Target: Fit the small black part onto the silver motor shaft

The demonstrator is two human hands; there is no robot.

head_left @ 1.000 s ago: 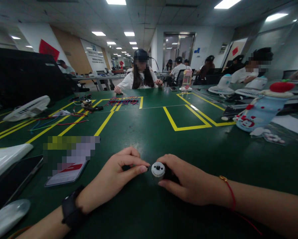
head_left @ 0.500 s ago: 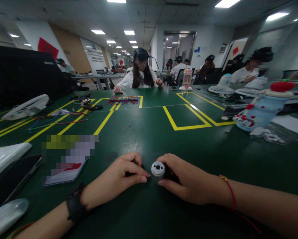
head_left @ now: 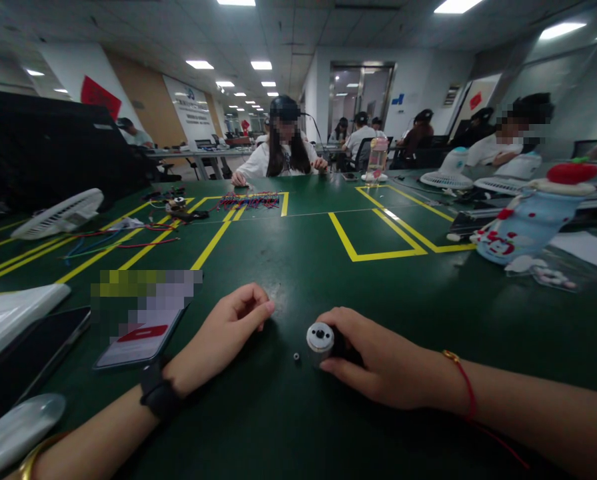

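Note:
My right hand (head_left: 368, 357) grips a short silver metal cylinder (head_left: 320, 339), which looks like a small motor. It stands upright, with a pale round top face that has a dark centre and small holes. A tiny metal ring-like part (head_left: 296, 357) lies on the green table just left of the cylinder, touched by neither hand. Farther left, my left hand (head_left: 233, 323) hovers over or rests on the table with its fingers curled in and the thumb against them. Nothing shows in it, though its palm side is hidden.
Left of my hands lie a phone (head_left: 148, 327), a dark tablet-like slab (head_left: 33, 357) and a white mouse (head_left: 21, 427). Wires (head_left: 251, 201) and a small fan (head_left: 61, 213) are beyond. A blue bottle (head_left: 526, 223) stands right; a person (head_left: 281, 157) sits opposite.
My left hand has drawn back to the left and away from me, leaving the tiny part in view on the table. My right hand still holds the cylinder in nearly the same place.

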